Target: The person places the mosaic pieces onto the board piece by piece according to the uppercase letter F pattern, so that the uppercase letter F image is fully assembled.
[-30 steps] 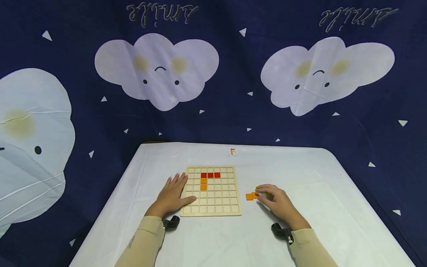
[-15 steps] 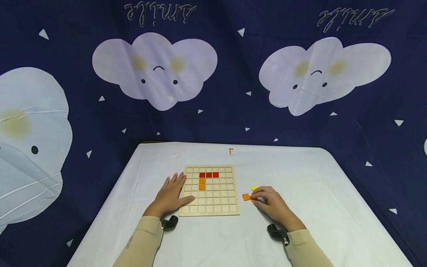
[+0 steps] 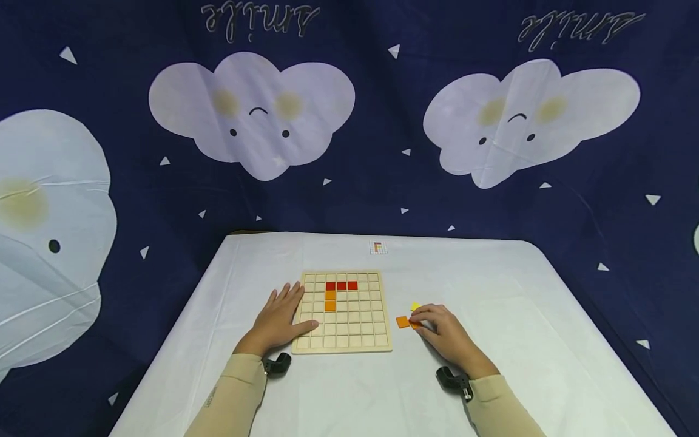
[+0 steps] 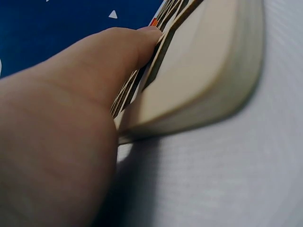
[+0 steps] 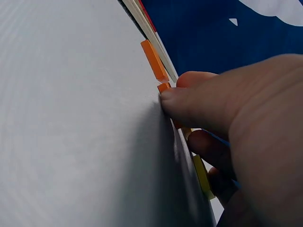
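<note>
My left hand (image 3: 277, 325) lies with straight fingers along the left edge of a wooden grid board (image 3: 363, 350), its thumb (image 4: 137, 45) over the frame. Three red tiles (image 3: 341, 286) form a row on the board, with two orange tiles (image 3: 330, 301) below the leftmost. Right of the board, my right hand (image 3: 450, 337) pinches an orange tile (image 5: 164, 87) between thumb and index finger, low at the tabletop. Another orange tile (image 3: 402, 321) lies just left of the fingertips. A yellow tile (image 3: 415, 307) sits behind the hand, partly hidden; its edge shows below the fingers in the right wrist view.
A small printed card (image 3: 378, 247) with a coloured grid pattern lies near the far edge of the white-covered table (image 3: 464, 261). Behind the table hangs a dark blue cloth (image 3: 382, 188) with clouds. Each wrist wears a black camera (image 3: 452, 379).
My right hand has shifted slightly left and toward me, onto an orange tile, and the yellow tile shows more. The left hand stays on the board; the head view has drifted slightly.
</note>
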The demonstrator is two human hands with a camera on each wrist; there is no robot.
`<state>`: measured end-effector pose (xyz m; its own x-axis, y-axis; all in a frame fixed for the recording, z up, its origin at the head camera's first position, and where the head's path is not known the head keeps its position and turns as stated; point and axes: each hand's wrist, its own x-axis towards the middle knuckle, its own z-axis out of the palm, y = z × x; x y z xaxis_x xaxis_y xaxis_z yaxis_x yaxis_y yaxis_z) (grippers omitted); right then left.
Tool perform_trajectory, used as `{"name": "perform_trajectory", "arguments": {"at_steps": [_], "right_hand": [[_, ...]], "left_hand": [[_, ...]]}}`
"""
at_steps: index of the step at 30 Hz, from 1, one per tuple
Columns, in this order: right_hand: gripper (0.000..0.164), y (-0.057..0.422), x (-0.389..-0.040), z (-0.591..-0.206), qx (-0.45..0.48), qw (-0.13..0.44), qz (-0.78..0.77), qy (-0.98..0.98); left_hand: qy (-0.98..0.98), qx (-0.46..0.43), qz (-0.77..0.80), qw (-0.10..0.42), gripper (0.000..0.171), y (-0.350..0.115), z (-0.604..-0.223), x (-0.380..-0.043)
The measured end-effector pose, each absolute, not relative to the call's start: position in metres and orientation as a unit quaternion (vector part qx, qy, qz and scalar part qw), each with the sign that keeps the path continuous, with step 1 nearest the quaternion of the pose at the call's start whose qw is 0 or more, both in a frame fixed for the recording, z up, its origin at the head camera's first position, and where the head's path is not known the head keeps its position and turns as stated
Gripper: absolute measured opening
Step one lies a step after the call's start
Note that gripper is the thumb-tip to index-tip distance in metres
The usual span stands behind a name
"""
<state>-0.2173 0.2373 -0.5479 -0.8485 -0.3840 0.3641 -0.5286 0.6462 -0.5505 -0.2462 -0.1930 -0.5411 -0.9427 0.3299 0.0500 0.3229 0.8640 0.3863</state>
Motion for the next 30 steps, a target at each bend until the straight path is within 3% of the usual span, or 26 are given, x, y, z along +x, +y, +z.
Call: {"name": "perform_trajectory", "arguments": {"at_steps": [11, 30], "right_hand": [[0.019, 0.235, -0.2162, -0.5466, 0.249, 0.094, 0.334, -0.904], [0.022, 0.2271, -0.2183, -0.5496, 0.288, 0.156, 0.304, -0.894]], "left_hand": [[0.965, 0.172, 0.196, 0.008, 0.107, -0.1943, -0.5411, -0.2454], [0.965, 0.17, 0.198, 0.007, 0.107, -0.1924, -0.5414, -0.2467]]}}
